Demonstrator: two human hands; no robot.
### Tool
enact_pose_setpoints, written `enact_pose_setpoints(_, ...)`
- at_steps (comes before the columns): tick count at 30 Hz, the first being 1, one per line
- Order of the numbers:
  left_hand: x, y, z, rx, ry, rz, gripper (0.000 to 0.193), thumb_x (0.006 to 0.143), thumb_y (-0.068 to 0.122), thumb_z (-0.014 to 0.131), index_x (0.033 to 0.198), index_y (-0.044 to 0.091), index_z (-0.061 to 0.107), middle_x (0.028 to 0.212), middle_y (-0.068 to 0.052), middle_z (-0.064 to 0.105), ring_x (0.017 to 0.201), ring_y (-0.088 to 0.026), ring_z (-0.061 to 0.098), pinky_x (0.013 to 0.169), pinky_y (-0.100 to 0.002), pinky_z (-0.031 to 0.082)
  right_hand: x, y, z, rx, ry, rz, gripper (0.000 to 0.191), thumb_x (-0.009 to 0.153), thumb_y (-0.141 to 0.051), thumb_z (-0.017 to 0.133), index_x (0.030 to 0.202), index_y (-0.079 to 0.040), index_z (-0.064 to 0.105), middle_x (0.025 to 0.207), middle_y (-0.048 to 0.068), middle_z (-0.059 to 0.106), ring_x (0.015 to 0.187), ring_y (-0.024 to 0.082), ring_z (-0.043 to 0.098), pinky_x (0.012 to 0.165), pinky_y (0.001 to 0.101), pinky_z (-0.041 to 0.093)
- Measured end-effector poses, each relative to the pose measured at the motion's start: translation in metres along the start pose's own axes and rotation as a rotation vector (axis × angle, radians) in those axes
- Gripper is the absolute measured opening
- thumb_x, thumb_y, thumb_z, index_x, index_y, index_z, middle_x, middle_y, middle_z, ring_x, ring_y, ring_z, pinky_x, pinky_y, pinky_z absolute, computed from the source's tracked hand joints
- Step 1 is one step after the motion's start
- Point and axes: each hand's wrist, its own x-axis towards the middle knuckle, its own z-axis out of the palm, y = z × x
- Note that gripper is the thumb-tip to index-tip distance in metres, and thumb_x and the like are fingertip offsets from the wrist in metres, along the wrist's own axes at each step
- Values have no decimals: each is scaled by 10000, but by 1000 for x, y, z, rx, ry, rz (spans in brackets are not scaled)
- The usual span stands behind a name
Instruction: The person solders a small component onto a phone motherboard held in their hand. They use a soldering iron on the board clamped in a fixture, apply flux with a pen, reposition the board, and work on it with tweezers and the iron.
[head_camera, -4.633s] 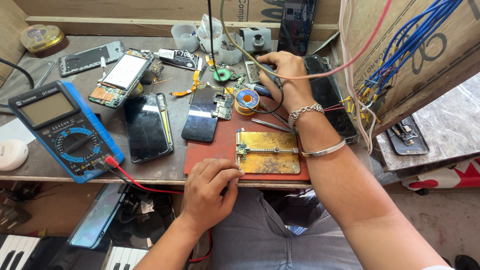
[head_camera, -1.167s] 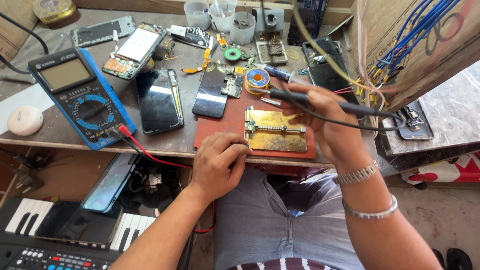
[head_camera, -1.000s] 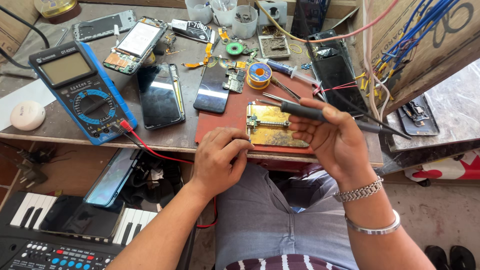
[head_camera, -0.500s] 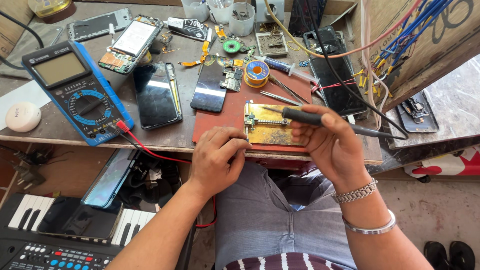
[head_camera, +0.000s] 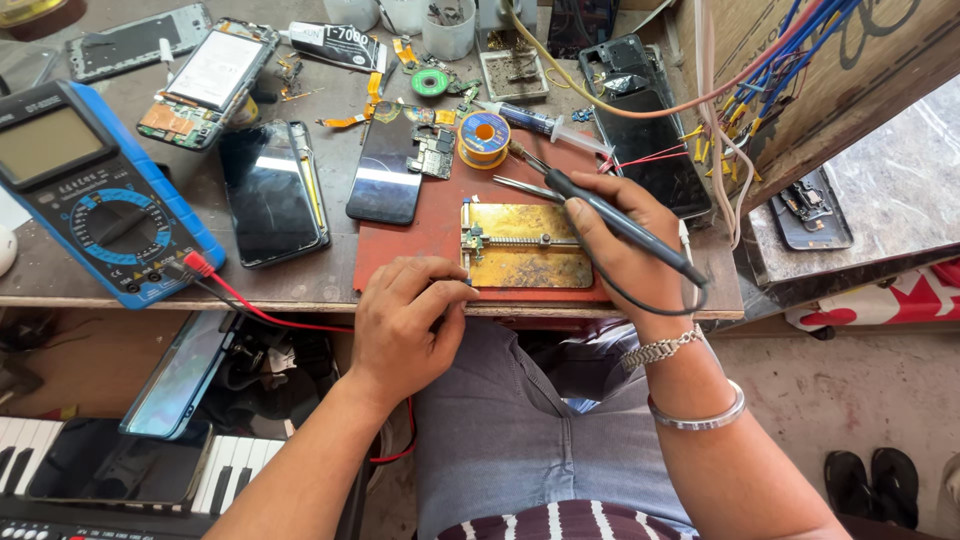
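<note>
At the tabletop's front edge, the right hand grips a soldering iron above the brass board holder; the left hand pinches something too small to tell beside the holder.

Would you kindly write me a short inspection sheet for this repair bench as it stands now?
Surface: worn wooden bench with a red mat at its front edge.
Job's things: brass board holder on the mat; soldering iron above it.
Clutter: blue multimeter, opened phones, solder spool, syringe, tweezers.
Grippers: right hand grips the iron; left hand rests at the holder's left edge.
Cables: red probe lead; blue and red wire bundle.
Surroundings: keyboard below the bench; sandals on the floor.
</note>
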Motion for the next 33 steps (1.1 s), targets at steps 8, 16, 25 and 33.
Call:
enact_pose_setpoints(8, -1, 1, -1, 10, -2, -5, 167, 804, 17, 729, 935, 112, 692, 1043, -21, 674, 976, -255, 654, 853, -419, 494, 4, 2, -3, 36, -30, 88, 314, 988, -197, 719, 1240, -9, 729, 1005, 26, 746, 882, 39, 617, 776, 207, 500)
enact_pose_setpoints(16, -1, 2, -2, 18, 2, -5, 173, 792, 8, 728, 927, 109, 692, 1041, -28, 676, 978, -258, 659, 847, -413, 492, 1, -7, 1, -18, -18, 53, 304, 975, -162, 727, 1244, -20, 725, 1076, 58, 770, 959, 59, 681, 852, 220, 543)
enact_pose_setpoints(25, -2, 1, -3, 25, 4, -8, 167, 787, 9, 732, 910, 115, 695, 1030, -24, 677, 965, -253, 663, 839, -404, 491, 0, -9, 3, -5, -16, 62, 310, 968, -170, 735, 1246, -32, 731, 1057, 57, 775, 932, 58, 678, 831, 217, 545)
enact_pose_setpoints(33, -2, 1, -3, 34, 1, -8, 164, 788, 11, 734, 907, 118, 697, 1034, -22, 676, 973, -250, 665, 844, -404, 490, 0, -8, 4, -17, -12, 81, 316, 962, -173, 735, 1246, -34, 731, 1039, 59, 775, 911, 58, 680, 807, 218, 550)
